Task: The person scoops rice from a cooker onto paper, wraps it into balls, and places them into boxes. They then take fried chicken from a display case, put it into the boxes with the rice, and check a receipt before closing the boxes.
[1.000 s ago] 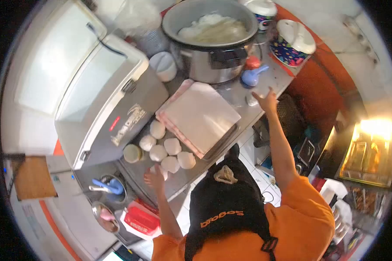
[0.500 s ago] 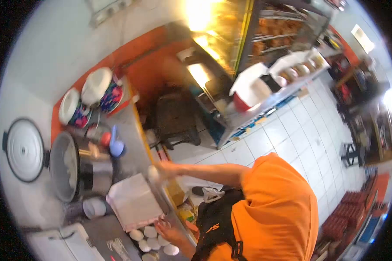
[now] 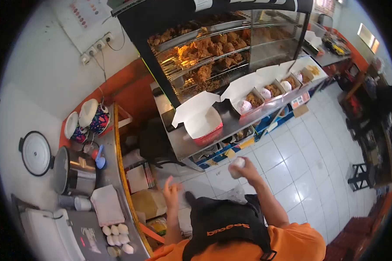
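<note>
My right hand (image 3: pixel 248 171) is raised over the tiled floor, its fingers closed round a small white wrapped bundle (image 3: pixel 236 167). My left hand (image 3: pixel 172 191) is empty, with fingers apart, between the side counter and the display counter. Beyond my right hand, an open, empty white box (image 3: pixel 201 121) with a red lower edge stands on the display counter (image 3: pixel 178 141). Further right, open boxes (image 3: pixel 248 101) hold fried pieces and white wrapped bundles. Several similar white bundles (image 3: pixel 117 235) lie on the side counter, below a stack of white paper (image 3: pixel 107 205).
A glass case (image 3: pixel 204 52) with fried chicken stands behind the boxes. The left counter holds a large pot (image 3: pixel 76 170), flowered containers (image 3: pixel 96 116) and a white cooler (image 3: pixel 48 230). A dark stool (image 3: pixel 154 141) sits between the counters. Another stool (image 3: pixel 360 177) stands at the right.
The view has turned toward the display counter. My right hand has moved from the side counter's edge to the right with the white bundle. My left hand has left the bundles and paper.
</note>
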`<state>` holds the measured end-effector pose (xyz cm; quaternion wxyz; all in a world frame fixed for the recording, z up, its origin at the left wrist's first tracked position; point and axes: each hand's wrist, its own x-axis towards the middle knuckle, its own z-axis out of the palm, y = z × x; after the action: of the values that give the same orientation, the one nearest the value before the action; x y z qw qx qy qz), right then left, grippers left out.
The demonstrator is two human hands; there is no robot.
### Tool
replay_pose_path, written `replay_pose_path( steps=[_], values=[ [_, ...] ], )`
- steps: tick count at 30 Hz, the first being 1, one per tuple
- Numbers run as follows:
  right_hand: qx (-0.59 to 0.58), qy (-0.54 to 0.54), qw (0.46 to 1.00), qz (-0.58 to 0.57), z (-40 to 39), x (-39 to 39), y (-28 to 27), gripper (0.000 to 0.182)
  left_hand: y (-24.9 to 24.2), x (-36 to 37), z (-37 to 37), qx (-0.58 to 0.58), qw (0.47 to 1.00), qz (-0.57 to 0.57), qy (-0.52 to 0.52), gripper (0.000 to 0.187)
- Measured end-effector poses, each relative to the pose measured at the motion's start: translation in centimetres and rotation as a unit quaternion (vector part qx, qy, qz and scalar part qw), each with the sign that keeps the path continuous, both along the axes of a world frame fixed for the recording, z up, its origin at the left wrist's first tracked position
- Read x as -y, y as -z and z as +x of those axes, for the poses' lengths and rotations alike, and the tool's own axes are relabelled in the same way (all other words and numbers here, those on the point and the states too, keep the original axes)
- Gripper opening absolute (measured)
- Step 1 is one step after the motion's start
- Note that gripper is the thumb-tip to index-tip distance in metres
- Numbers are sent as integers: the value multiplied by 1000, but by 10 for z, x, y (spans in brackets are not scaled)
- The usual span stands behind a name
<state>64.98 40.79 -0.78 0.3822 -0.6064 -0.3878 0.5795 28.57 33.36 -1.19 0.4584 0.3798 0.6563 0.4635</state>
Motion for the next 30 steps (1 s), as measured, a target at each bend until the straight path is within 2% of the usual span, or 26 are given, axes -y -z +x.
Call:
replay_pose_path(
  steps=[1,2,3,5,6,7,8,9,10,11,12,13,14,16,17,20,23,24,25,26,27,28,29,30],
  values=[
    [-26,18,999,-6,14,-19,-4,76,-3,-11,14,-38,999,21,-3,43],
    [-25,-5,999,35,18,-44,-26,68,-8,-28,28,-76,996,42,-4,43],
    [-24,-15,996,81,15,-78,-13,62,-10,-44,39,-112,991,67,-2,42],
    [-43,-64,985,153,-6,-136,-46,59,-1,-90,37,52,999,13,-8,43],
    [101,-101,960,241,-21,-169,-58,51,3,-124,39,135,991,-9,0,43],
    [136,-105,946,275,-42,-200,-56,55,9,-158,47,127,992,-4,-16,43],
    [154,-73,914,367,-66,-227,-45,59,18,-182,52,118,992,-1,-31,44],
    [265,-84,871,405,-89,-258,-25,65,26,-201,56,111,993,-2,-47,44],
    [295,-160,886,319,-90,-257,-60,74,27,-219,64,128,990,-19,-49,43],
    [371,-167,865,294,-99,-258,-64,80,25,-237,72,145,987,-37,-51,43],
    [298,-210,898,246,-137,-291,17,68,11,-248,85,143,988,-45,-35,41],
    [279,-257,880,285,-149,-304,70,82,2,-253,96,140,988,-59,-22,39],
    [323,-333,804,373,-140,-298,88,82,21,-261,97,152,987,-47,-34,39],
    [404,-384,740,377,-111,-292,75,80,56,-267,101,158,986,-41,-41,37],
    [438,-367,761,308,-106,-284,55,77,58,-264,105,149,987,-41,-45,37],
    [463,-227,784,347,-96,-279,41,68,33,-270,135,167,985,-33,-34,34],
    [383,-188,711,559,-74,-276,31,57,22,-277,138,152,987,-33,-42,28],
    [269,-321,739,529,-45,-272,7,51,30,-278,134,138,989,-25,-48,27],
    [145,-446,741,480,-1,-262,-36,45,37,-279,133,126,990,-19,-56,27],
    [68,-506,778,365,45,-250,-80,42,42,-285,138,65,984,-29,-163,27],
    [-9,-557,794,241,92,-244,-102,40,48,-288,139,-38,987,43,-153,27],
    [-110,-607,786,36,133,-239,-87,40,55,-285,136,-139,973,113,-145,28],
    [-91,-617,777,-84,178,-232,-106,39,59,-277,140,-241,944,175,-141,29],
    [-26,-641,767,-28,213,-224,-70,37,-8,-265,186,-249,952,138,-111,29]
  ],
)
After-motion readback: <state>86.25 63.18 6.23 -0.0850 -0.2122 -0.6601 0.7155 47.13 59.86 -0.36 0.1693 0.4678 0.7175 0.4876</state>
